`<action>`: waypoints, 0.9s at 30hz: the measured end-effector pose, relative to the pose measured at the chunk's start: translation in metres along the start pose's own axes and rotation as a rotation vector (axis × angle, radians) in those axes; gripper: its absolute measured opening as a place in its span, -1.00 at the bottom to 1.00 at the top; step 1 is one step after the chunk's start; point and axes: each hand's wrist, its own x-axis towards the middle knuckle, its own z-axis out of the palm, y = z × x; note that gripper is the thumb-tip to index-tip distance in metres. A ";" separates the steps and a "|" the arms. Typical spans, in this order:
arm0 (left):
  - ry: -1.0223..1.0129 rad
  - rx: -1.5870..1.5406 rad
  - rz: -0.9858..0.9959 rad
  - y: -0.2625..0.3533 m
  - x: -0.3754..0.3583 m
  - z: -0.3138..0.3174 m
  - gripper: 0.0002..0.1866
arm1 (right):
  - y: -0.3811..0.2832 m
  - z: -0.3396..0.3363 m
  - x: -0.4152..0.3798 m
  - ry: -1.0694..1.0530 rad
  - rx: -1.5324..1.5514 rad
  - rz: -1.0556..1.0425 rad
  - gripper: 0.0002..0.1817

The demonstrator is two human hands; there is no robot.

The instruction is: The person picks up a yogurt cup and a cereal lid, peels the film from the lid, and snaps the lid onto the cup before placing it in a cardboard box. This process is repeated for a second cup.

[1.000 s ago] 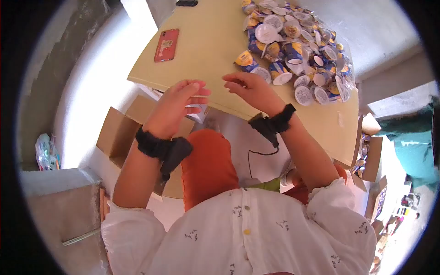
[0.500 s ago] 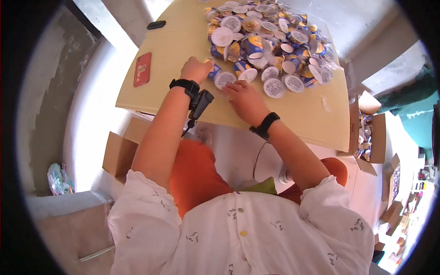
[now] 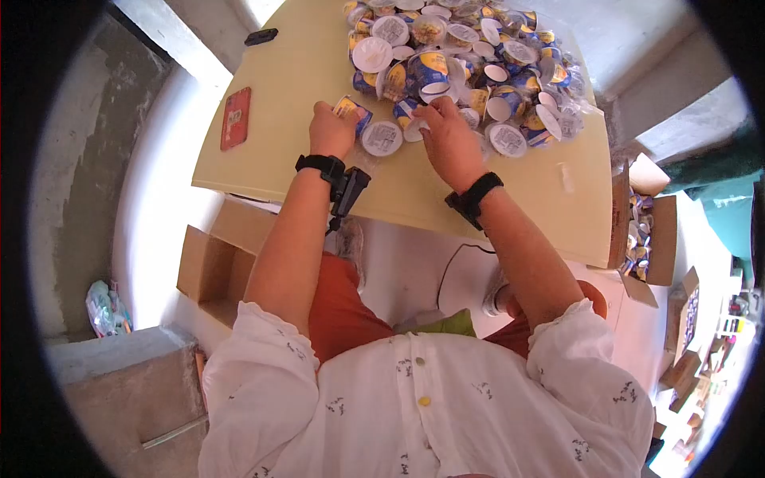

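Observation:
My left hand [image 3: 332, 131] is closed around the side of a small blue and yellow cup [image 3: 355, 111] at the left edge of a big pile. My right hand [image 3: 453, 143] has its bent fingers on the pale end of another blue and yellow cup [image 3: 404, 111]; part of that cup is hidden by the fingers. Between my hands a cup with a round, printed white lid [image 3: 382, 139] lies on the table. Behind them spreads the heap of similar cups [image 3: 434, 70], many in clear plastic wrapping.
A red phone [image 3: 235, 119] and a small black object [image 3: 260, 37] lie on the left of the yellowish table [image 3: 279, 167]. An open cardboard box [image 3: 211, 271] stands below at left. To the right, another box [image 3: 661, 239] holds more cups.
My right hand has moved right and up, from the printed lid to the cup beside it. My left hand has shifted slightly down and left, and its cup shows more clearly.

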 end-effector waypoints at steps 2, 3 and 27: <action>0.010 -0.114 0.001 -0.008 0.003 0.000 -0.50 | 0.003 0.003 0.005 -0.040 0.017 0.027 -0.68; 0.009 -0.113 -0.004 -0.012 0.005 0.000 -0.50 | 0.003 0.004 0.008 -0.045 0.019 0.028 -0.68; -0.001 -0.131 0.400 0.032 -0.086 -0.054 -0.37 | -0.021 0.010 -0.009 0.035 0.121 -0.112 -0.81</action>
